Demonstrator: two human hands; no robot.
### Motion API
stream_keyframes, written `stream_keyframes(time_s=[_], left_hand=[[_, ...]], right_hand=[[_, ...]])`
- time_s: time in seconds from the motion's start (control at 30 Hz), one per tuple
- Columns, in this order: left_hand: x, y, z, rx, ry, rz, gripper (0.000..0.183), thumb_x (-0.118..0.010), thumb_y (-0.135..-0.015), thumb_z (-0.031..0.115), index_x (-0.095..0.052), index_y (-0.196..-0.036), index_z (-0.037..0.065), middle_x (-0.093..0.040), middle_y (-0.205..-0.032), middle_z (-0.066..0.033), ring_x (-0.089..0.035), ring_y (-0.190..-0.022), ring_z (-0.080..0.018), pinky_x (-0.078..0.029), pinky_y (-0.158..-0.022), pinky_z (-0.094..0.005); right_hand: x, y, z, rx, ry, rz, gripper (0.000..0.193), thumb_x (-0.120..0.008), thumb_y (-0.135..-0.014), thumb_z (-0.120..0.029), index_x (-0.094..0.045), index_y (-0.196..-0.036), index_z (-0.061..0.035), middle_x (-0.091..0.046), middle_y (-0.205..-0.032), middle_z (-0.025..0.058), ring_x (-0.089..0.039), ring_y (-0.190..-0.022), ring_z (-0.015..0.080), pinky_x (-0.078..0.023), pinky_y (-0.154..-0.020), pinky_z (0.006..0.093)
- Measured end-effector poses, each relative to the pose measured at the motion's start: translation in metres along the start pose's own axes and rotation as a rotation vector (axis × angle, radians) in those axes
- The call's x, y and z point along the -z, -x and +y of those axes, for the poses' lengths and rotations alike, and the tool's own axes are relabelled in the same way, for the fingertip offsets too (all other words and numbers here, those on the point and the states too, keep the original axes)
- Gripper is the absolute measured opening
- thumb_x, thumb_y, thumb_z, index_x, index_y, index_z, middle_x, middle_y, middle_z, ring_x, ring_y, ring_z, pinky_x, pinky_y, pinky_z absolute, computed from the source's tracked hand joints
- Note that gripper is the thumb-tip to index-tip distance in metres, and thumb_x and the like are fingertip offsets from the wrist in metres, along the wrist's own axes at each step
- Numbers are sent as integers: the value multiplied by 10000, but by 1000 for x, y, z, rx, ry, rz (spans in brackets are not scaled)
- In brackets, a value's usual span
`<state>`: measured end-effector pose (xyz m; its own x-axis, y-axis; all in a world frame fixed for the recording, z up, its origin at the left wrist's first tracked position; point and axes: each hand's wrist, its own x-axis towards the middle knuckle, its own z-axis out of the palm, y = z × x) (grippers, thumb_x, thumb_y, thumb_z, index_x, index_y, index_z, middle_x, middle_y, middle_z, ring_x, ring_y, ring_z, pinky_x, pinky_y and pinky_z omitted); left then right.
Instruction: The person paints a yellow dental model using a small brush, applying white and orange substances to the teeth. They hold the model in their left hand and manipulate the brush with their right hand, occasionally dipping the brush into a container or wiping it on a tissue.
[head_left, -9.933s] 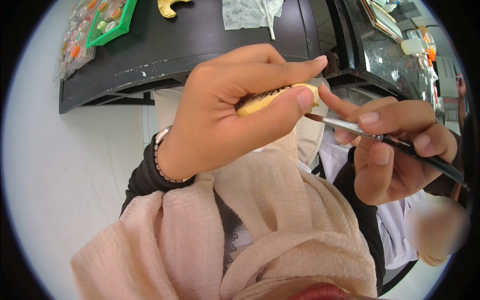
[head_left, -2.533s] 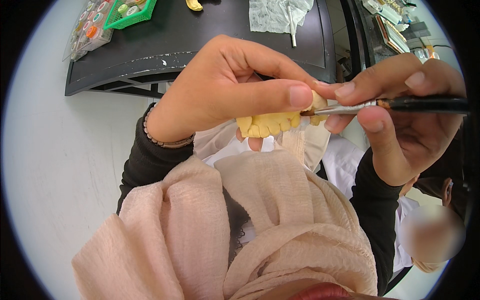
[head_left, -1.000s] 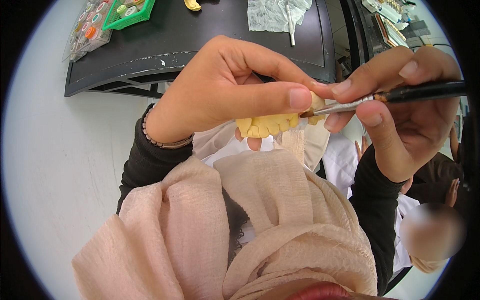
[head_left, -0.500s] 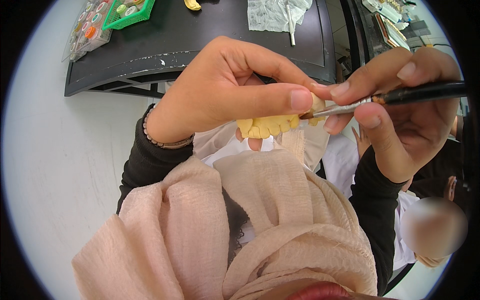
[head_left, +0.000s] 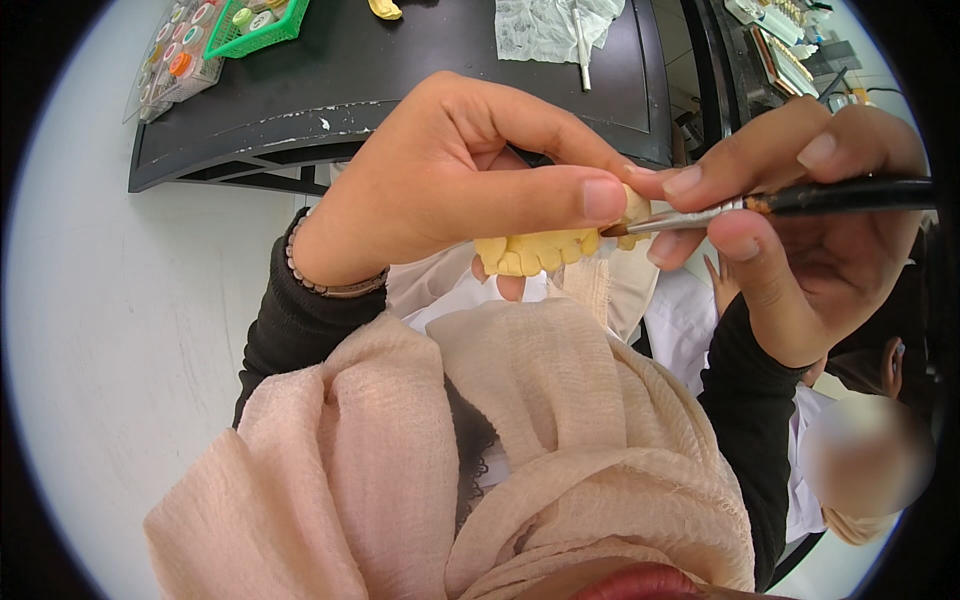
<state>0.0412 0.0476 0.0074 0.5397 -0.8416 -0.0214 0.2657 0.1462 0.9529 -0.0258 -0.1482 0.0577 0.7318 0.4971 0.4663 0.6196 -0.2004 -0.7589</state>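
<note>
My left hand (head_left: 470, 170) grips a yellow dental cast (head_left: 535, 252), its thumb lying across the top and other fingers beneath. The row of moulded teeth faces toward me. Between the fingers and thumb of my right hand (head_left: 800, 230) is a fine brush (head_left: 722, 209) with a silver ferrule and black handle. The brush's brown tip meets the cast near a gap in the teeth, just right of my left thumb. Part of the cast is hidden behind my left hand.
A black table (head_left: 450, 70) with a chipped edge lies beyond my hands. On it are a green basket (head_left: 258, 38) of small jars, a clear box of capped jars (head_left: 185, 65), a yellow piece (head_left: 385, 9), and tissue (head_left: 545, 32) with a white stick (head_left: 582, 55). Another person (head_left: 815, 440) sits at right.
My hands, the cast and the brush stay almost in place; the brush handle has tilted very slightly. The person at the right has shifted a little.
</note>
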Motion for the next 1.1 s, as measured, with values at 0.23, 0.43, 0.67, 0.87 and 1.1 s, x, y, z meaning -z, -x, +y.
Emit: stream_keyframes(time_s=[0.23,0.43,0.67,0.87,1.1], left_hand=[[1,-1,-1,-14,25,-8,406,-658,-737,278,-601,-911,-85,-611,-779,-112,-597,-510,-104,-480,-394,-174],[0,0,0,-14,11,2,404,-660,-741,269,-597,-913,-91,-614,-782,-121,-593,-497,-100,-477,-392,-173],[-2,2,0,-21,-3,-1,420,-664,-737,295,-602,-911,-82,-617,-788,-110,-589,-496,-92,-467,-389,-168],[-1,4,-1,5,-25,0,422,-662,-737,309,-604,-909,-72,-617,-780,-100,-582,-489,-85,-459,-388,-165],[0,4,-2,-8,-3,-1,408,-658,-738,297,-605,-909,-69,-610,-750,-97,-577,-477,-85,-458,-386,-169]], right_hand=[[6,-2,1,14,1,-37,442,-453,-790,104,-246,-1159,-23,-546,-860,242,-636,-621,220,-556,-707,352],[3,-1,0,23,4,-30,451,-455,-788,107,-249,-1166,-28,-547,-862,245,-637,-624,221,-561,-680,336],[-4,-1,-4,35,54,3,450,-470,-778,118,-265,-1151,-26,-552,-840,247,-629,-600,217,-564,-669,330],[-9,1,-4,28,23,42,441,-474,-776,119,-275,-1142,-24,-557,-836,242,-626,-586,219,-562,-671,330],[-13,1,2,106,12,110,425,-457,-793,104,-270,-1151,-29,-557,-836,237,-630,-586,221,-563,-667,340]])
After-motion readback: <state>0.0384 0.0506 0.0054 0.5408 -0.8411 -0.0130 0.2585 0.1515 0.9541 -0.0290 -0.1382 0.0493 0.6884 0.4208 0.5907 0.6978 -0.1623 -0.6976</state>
